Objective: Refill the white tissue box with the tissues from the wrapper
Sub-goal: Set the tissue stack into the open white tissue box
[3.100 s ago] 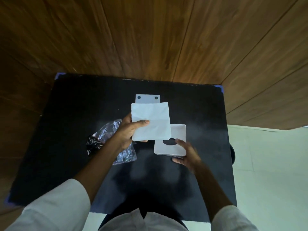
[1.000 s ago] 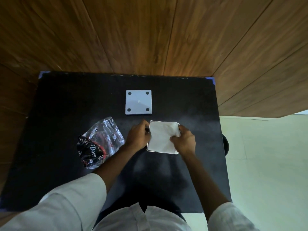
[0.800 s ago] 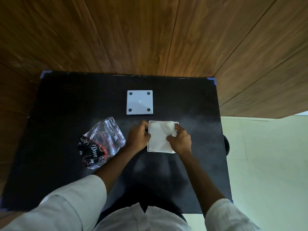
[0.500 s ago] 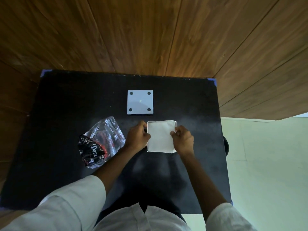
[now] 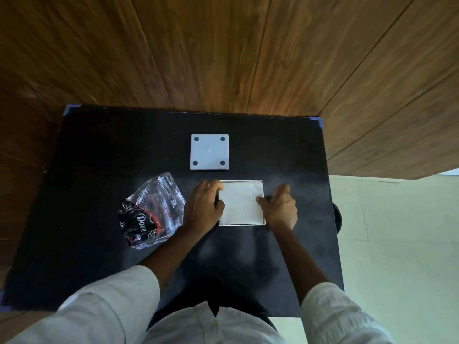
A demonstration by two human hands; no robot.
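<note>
The white tissue box [image 5: 242, 181] lies upside down with its open underside facing up, in the middle of the black table [image 5: 99, 150]. A flat stack of white tissues [image 5: 241, 202] fills it, level with the rim. My left hand [image 5: 205, 207] grips the box's left wall, fingers curled over the edge. My right hand [image 5: 280, 209] holds the right wall, with the thumb resting on the tissues' right edge. The box's white bottom panel [image 5: 209, 152], which has four black dots, lies apart just behind the box. The crumpled clear and black wrapper [image 5: 151, 209] lies left of my left hand.
A wooden wall [image 5: 223, 58] rises directly behind the table's far edge. Pale green floor [image 5: 397, 244] shows past the table's right edge. My white sleeves and shirt cover the near edge.
The tissue stack went from my left hand, raised above the table, down into the box. My right hand slid off the top of the tissues to the box's right wall.
</note>
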